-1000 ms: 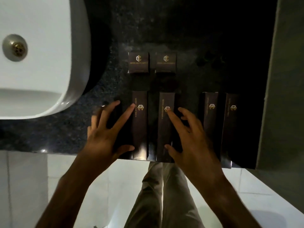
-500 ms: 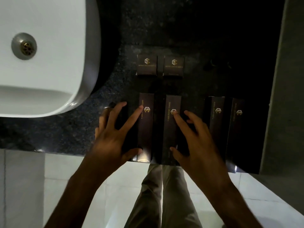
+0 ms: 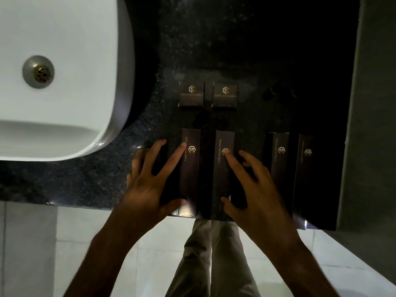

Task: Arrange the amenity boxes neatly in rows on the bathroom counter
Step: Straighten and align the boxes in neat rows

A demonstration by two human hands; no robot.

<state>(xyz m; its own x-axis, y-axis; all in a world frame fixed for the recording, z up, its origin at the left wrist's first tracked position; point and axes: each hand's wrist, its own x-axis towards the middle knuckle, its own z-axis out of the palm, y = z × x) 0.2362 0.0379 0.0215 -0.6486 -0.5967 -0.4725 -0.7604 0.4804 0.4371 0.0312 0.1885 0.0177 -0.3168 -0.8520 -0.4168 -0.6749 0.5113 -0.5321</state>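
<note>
Dark-brown cartons lie under straight, spread fingers. The left hand touches the leftmost long box, the right hand the second long box. A third long box and a fourth long box lie rightward. Behind them are the left small box and the right small box — all on the speckled surface beside a white basin.

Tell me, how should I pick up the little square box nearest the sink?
Come from above and pinch the little square box by its left and right sides: it lies flat, and a gap separates it from its twin, likely enough for a fingertip.
</note>
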